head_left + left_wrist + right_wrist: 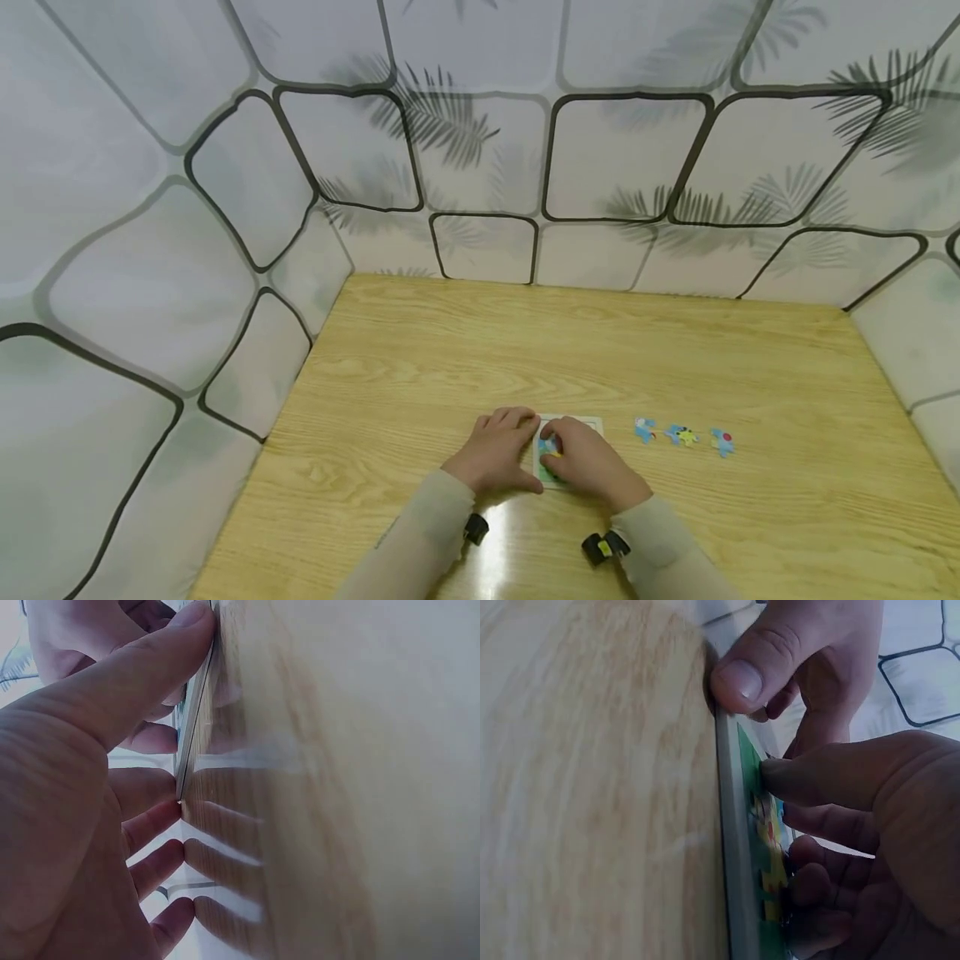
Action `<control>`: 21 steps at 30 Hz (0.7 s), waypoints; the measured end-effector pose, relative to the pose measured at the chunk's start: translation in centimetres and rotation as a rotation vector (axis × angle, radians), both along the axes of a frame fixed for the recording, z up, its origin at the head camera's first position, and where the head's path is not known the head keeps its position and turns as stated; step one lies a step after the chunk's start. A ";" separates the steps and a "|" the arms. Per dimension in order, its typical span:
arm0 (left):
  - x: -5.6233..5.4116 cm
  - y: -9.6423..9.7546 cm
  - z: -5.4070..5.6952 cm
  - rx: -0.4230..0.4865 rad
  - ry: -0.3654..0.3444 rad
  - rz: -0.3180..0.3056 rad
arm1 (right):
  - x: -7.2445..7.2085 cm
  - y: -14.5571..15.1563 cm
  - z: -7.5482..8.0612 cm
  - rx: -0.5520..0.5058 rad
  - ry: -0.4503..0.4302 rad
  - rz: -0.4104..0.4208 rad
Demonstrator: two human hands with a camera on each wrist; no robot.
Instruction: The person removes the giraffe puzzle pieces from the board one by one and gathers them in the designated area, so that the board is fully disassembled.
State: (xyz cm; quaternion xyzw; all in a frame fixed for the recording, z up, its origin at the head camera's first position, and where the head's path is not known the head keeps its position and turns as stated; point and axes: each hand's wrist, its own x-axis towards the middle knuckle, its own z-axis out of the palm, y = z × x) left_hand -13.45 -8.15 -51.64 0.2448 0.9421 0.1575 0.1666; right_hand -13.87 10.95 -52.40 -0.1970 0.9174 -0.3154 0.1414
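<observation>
On the table, both hands press the puzzle tray, coloured pieces inside, fingers flat.

1. We count one puzzle board on the table, mostly covered by hands; the right wrist view shows its green and blue picture face.
2. We count three loose puzzle pieces in a row to the right of the board: the first piece, the middle piece and the far piece.
3. We count two hands on the board: the left hand and the right hand.
4. We count one wooden table.
5. We count two wrist-worn cameras, one on the left sleeve and one on the right.
</observation>
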 end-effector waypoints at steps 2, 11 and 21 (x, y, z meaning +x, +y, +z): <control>0.0 0.0 -0.1 -0.004 -0.002 0.001 | 0.0 -0.1 0.1 0.001 -0.023 -0.015; -0.1 0.1 0.0 -0.001 0.013 -0.010 | -0.1 -0.2 0.3 -0.063 -0.101 -0.113; -0.1 0.1 -0.1 -0.020 0.001 -0.009 | 0.3 1.6 -1.0 -0.186 -0.026 -0.066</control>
